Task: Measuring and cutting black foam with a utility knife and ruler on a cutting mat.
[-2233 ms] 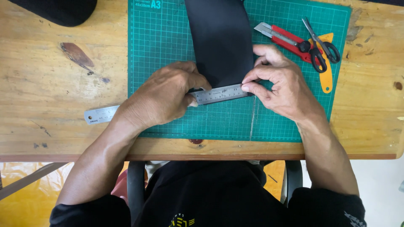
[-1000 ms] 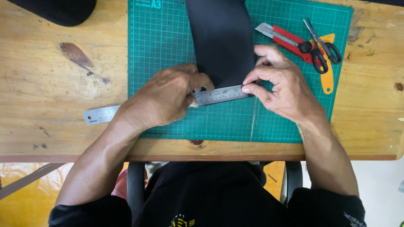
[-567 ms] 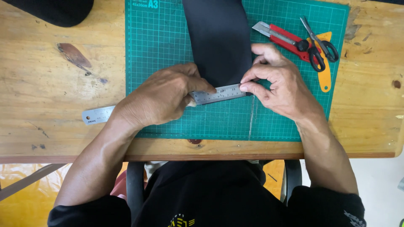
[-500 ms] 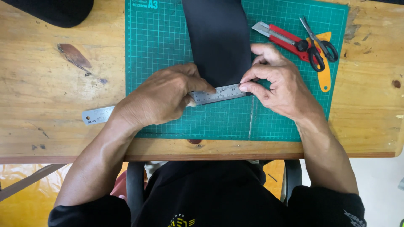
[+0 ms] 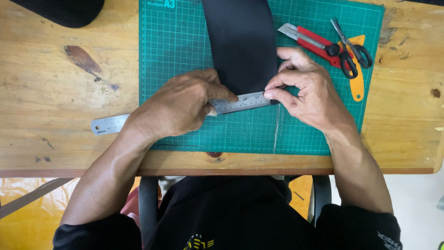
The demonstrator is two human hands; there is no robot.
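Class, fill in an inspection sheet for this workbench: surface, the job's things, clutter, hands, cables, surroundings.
Surface: wooden table, stained; green cutting mat on it.
Job's things: black strip on the mat; steel ruler across its near end.
Clutter: red utility knife, scissors, yellow tool at the mat's right edge; dark object at far left.
Hands: left hand presses the ruler; right hand pinches its end.
Cables: nothing seen.
Surroundings: chair, yellow floor.

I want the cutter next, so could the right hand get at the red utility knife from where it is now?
Probably yes. The red utility knife lies just beyond the right hand on the green mat, nothing between them. But black scissors overlap its handle end.
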